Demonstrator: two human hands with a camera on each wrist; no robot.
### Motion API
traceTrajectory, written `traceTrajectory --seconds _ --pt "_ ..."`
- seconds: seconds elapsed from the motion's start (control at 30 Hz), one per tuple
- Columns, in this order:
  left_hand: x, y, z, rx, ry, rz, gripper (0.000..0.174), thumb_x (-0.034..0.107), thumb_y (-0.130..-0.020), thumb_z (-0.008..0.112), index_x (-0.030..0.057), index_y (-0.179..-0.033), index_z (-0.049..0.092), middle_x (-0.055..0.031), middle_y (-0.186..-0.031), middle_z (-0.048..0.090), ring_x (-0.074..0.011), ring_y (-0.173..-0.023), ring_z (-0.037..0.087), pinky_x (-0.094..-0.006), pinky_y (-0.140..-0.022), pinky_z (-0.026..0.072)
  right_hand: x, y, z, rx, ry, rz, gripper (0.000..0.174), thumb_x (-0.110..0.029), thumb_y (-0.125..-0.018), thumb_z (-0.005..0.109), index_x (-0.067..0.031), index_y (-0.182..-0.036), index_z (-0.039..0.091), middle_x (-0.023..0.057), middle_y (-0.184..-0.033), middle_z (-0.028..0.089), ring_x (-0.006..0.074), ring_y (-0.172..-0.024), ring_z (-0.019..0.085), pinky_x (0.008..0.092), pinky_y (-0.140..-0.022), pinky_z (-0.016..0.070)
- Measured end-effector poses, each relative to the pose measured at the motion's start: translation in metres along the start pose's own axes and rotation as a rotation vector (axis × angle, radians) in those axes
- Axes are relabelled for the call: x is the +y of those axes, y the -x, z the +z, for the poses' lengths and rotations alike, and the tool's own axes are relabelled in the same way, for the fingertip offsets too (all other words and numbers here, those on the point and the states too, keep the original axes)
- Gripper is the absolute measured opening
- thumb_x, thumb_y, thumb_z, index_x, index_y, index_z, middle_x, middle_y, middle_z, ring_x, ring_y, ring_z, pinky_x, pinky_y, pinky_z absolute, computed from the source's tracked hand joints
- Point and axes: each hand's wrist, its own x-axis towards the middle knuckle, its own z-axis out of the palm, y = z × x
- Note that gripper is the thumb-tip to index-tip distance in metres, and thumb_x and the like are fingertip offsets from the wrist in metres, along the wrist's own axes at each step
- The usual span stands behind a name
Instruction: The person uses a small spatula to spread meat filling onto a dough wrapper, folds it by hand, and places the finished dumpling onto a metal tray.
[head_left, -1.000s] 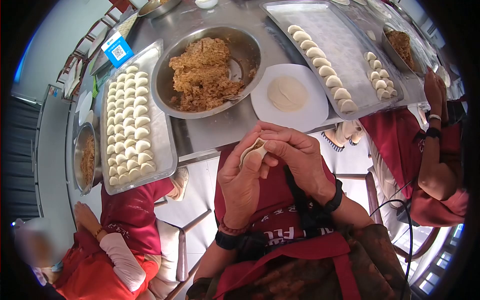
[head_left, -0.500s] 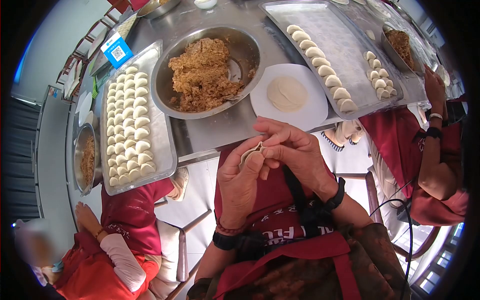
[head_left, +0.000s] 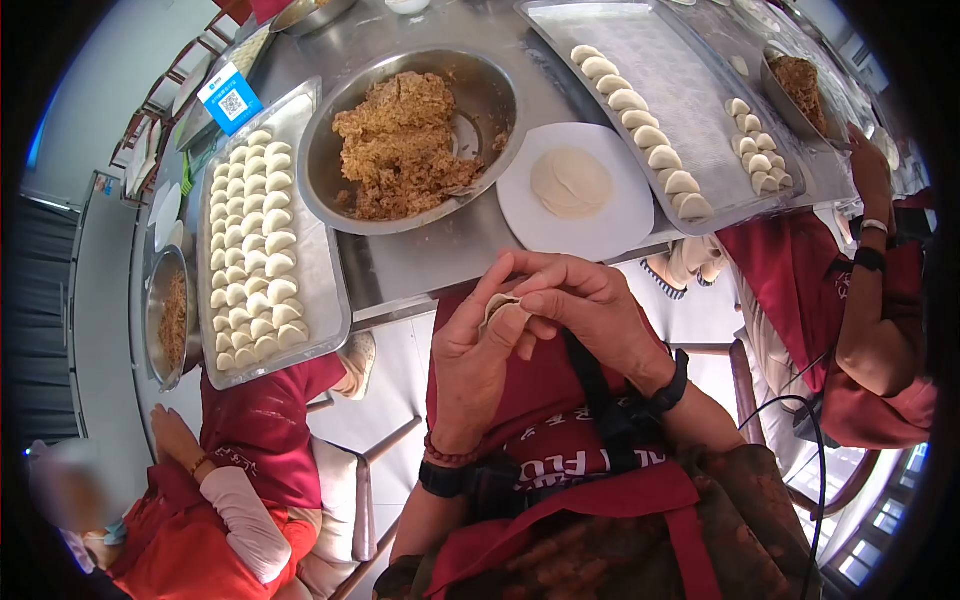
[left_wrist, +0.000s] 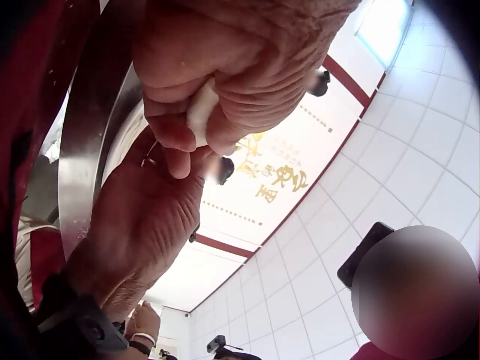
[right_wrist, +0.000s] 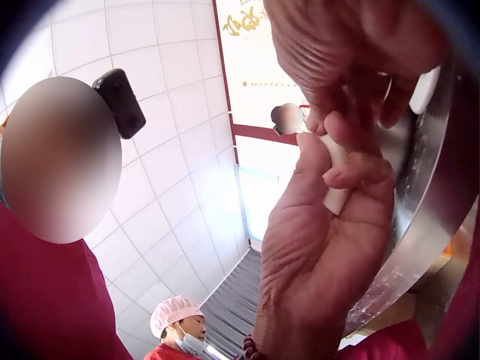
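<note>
My left hand (head_left: 473,350) holds a half-folded dumpling (head_left: 497,308) in front of my apron, its thumb across the near side. My right hand (head_left: 605,318) pinches the dumpling's right edge between thumb and finger. Fingers cover much of the dough; a strip of white dumpling (left_wrist: 201,112) shows in the left wrist view, and the pale dumpling (right_wrist: 335,169) lies along the left fingers in the right wrist view. Just beyond the hands, flat round wrappers (head_left: 572,183) lie on a white plate (head_left: 628,212).
A steel bowl (head_left: 497,90) of brown filling (head_left: 395,140) stands left of the plate. Rows of dumplings (head_left: 255,240) fill most of the left tray (head_left: 325,300); the right tray (head_left: 690,90) bears fewer. The table edge (head_left: 400,298) is close ahead. People sit on both sides.
The dumpling's opening has narrowed, and the filling visible earlier is now hidden. My right thumb and fingers have shifted slightly along the rim. The dumpling stays in both hands.
</note>
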Motion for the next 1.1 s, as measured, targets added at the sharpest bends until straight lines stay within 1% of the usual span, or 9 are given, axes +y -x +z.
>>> traceTrajectory --seconds 0.2,0.37,0.43,0.5,0.57,0.77,0.87,0.97,1.1 --pt "-0.003 0.000 -0.006 -0.040 -0.017 0.021 0.050 0.021 -0.100 0.059 -0.0042 -0.141 0.046 -0.0109 -0.103 0.067 -0.0174 -0.085 0.065 -0.0236 -0.066 0.0470 0.001 0.000 -0.005 -0.024 0.048 0.104 0.017 -0.002 -0.092 0.065 0.0025 -0.109 0.064 0.0135 -0.116 0.065 0.0091 -0.075 0.064 0.0218 -0.066 0.0528" --pt "0.002 0.001 -0.013 -0.111 -0.115 -0.063 0.047 0.024 -0.101 0.057 -0.0028 -0.139 0.051 -0.0116 -0.105 0.067 -0.0173 -0.084 0.066 -0.0234 -0.066 0.0472 0.004 -0.001 -0.004 -0.059 0.031 -0.037 0.017 -0.003 -0.093 0.065 0.0021 -0.109 0.064 0.0106 -0.103 0.068 0.0105 -0.074 0.065 0.0227 -0.067 0.0531" --pt "0.008 0.001 -0.013 -0.108 -0.161 -0.081 0.049 0.026 -0.101 0.057 -0.0020 -0.141 0.048 -0.0114 -0.107 0.067 -0.0172 -0.083 0.066 -0.0233 -0.065 0.0472 0.001 0.000 -0.003 -0.069 0.018 0.012 0.017 -0.003 -0.093 0.065 0.0027 -0.109 0.065 0.0104 -0.100 0.069 0.0113 -0.071 0.064 0.0229 -0.066 0.0532" --pt "0.014 0.001 -0.009 -0.093 -0.168 -0.096 0.049 0.024 -0.101 0.056 -0.0019 -0.142 0.047 -0.0107 -0.103 0.067 -0.0154 -0.081 0.065 -0.0227 -0.065 0.0472 -0.009 0.001 0.001 -0.076 0.000 0.137 0.017 -0.003 -0.093 0.064 0.0035 -0.109 0.065 0.0109 -0.099 0.069 0.0121 -0.068 0.064 0.0230 -0.066 0.0531" --pt "0.017 0.001 -0.004 -0.064 -0.135 -0.110 0.046 0.017 -0.102 0.054 -0.0023 -0.143 0.046 -0.0095 -0.094 0.068 -0.0119 -0.079 0.063 -0.0216 -0.066 0.0471 -0.006 -0.001 -0.003 -0.126 0.071 0.137 0.018 -0.003 -0.093 0.064 0.0042 -0.110 0.065 0.0112 -0.099 0.069 0.0125 -0.067 0.064 0.0231 -0.065 0.0528" --pt "0.011 0.000 -0.015 -0.176 -0.047 -0.143 0.052 0.037 -0.105 0.046 -0.0039 -0.136 0.050 -0.0101 -0.095 0.068 -0.0140 -0.077 0.064 -0.0237 -0.066 0.0480 -0.004 0.001 -0.006 -0.181 0.009 0.119 0.013 -0.002 -0.092 0.065 0.0039 -0.104 0.066 0.0165 -0.110 0.068 0.0142 -0.071 0.067 0.0236 -0.061 0.0514" --pt "0.007 -0.002 -0.022 -0.185 -0.014 -0.191 0.060 0.047 -0.105 0.039 -0.0061 -0.128 0.054 -0.0135 -0.103 0.068 -0.0188 -0.085 0.067 -0.0288 -0.074 0.0535 0.006 0.002 -0.008 -0.120 0.009 0.071 0.009 -0.002 -0.092 0.065 0.0036 -0.099 0.066 0.0190 -0.119 0.065 0.0157 -0.078 0.068 0.0246 -0.064 0.0535" --pt "0.003 -0.003 -0.016 -0.070 0.193 -0.213 0.062 0.047 -0.106 0.032 -0.0081 -0.127 0.052 -0.0182 -0.116 0.064 -0.0258 -0.101 0.067 -0.0381 -0.089 0.0562 0.008 0.001 -0.004 -0.024 -0.002 0.045 0.008 -0.002 -0.092 0.064 0.0030 -0.098 0.066 0.0192 -0.123 0.063 0.0166 -0.091 0.068 0.0256 -0.073 0.0561" --pt "0.004 -0.006 -0.018 -0.100 0.468 -0.283 0.063 0.044 -0.107 0.029 -0.0111 -0.131 0.045 -0.0220 -0.127 0.058 -0.0314 -0.115 0.062 -0.0473 -0.100 0.0525 0.010 -0.001 -0.009 0.041 0.177 0.011 0.009 -0.003 -0.092 0.065 0.0018 -0.099 0.067 0.0173 -0.126 0.062 0.0159 -0.105 0.064 0.0271 -0.085 0.0558"
